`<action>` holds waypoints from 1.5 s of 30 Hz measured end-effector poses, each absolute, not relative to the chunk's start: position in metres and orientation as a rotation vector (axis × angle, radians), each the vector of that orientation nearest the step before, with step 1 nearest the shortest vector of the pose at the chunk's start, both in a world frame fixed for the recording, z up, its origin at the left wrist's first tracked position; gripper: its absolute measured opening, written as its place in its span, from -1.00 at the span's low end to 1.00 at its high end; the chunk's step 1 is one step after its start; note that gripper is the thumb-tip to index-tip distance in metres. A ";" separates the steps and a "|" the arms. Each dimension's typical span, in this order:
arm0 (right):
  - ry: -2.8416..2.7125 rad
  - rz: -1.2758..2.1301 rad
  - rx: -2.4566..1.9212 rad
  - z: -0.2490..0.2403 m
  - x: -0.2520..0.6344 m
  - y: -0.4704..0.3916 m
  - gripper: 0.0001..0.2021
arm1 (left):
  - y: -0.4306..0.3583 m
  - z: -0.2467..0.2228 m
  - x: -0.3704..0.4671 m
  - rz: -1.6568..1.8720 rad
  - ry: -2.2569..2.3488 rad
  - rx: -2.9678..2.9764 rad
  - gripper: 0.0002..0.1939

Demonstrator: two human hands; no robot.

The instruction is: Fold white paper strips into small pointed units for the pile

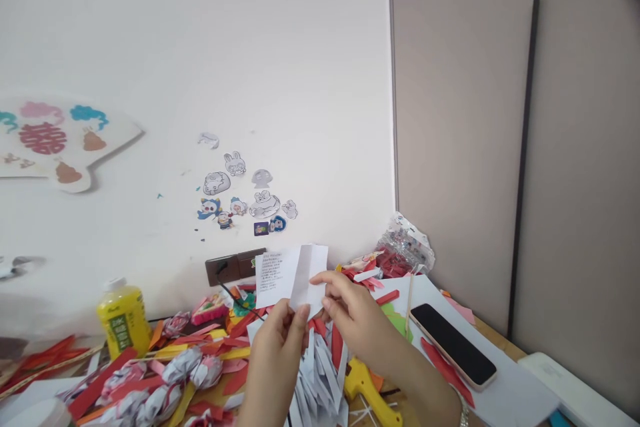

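A folded white sheet of paper [302, 273] is held upright in front of me, with a lengthwise fold showing. My left hand [286, 333] pinches its lower left edge between thumb and fingers. On the right side, my right hand [347, 307] grips the lower edge with the thumb, and its index finger lies across the paper's face. Behind it, against the wall, is a white sheet with handwriting [273, 273]. Below my hands lies a pile of folded white paper strips [320, 380].
A yellow bottle [123, 317] stands at the left. A yellow glue gun [370, 393] lies near my right forearm. A phone [453, 345] rests on white paper at the right. Red and orange paper scraps [235, 380] and crumpled paper [170, 387] cover the table. Stickers [265, 203] dot the wall.
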State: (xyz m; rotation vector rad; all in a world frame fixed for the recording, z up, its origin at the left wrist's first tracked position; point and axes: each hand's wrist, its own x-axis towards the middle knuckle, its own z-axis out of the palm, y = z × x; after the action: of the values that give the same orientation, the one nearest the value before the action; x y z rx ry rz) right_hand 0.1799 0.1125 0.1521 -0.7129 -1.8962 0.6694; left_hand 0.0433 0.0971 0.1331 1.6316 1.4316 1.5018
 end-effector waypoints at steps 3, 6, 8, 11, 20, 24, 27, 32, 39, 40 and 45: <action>-1.898 0.674 -0.708 0.154 0.180 0.111 -0.70 | 0.097 0.134 0.044 1.562 1.404 1.601 -0.69; -1.893 0.610 -0.731 0.155 0.179 0.111 -0.69 | 0.096 0.136 0.046 1.588 1.388 1.604 -0.69; -1.882 0.591 -0.748 0.155 0.178 0.111 -0.69 | 0.095 0.138 0.048 1.560 1.363 1.612 -0.72; -1.867 0.616 -0.748 0.154 0.178 0.114 -0.68 | 0.092 0.140 0.051 1.531 1.309 1.581 -0.76; -1.946 0.673 -0.674 0.155 0.183 0.109 -0.64 | 0.086 0.151 0.049 1.414 1.222 1.466 -0.83; -2.045 0.779 -0.630 0.156 0.190 0.106 -0.59 | 0.082 0.157 0.045 1.519 1.126 1.340 -0.71; -2.136 0.813 -0.621 0.155 0.192 0.106 -0.55 | 0.081 0.159 0.039 1.560 1.128 1.275 -0.68; -1.979 0.686 -0.674 0.150 0.181 0.111 -0.59 | 0.086 0.154 0.033 1.521 1.187 1.393 -0.76; -1.926 0.400 -0.701 0.151 0.173 0.112 -0.87 | 0.082 0.155 0.040 1.406 1.303 1.681 -0.77; -1.940 0.382 -0.698 0.152 0.174 0.111 -0.85 | 0.081 0.155 0.040 1.403 1.308 1.707 -0.77; -1.938 0.106 -0.723 0.148 0.174 0.112 -0.84 | 0.079 0.154 0.042 1.400 1.393 1.755 -0.74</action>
State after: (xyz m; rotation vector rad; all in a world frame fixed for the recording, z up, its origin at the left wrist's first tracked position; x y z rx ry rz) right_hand 0.1735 0.1124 0.1482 -0.7226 -1.9377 0.1056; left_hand 0.0421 0.0795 0.1543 1.7554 1.3929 1.4003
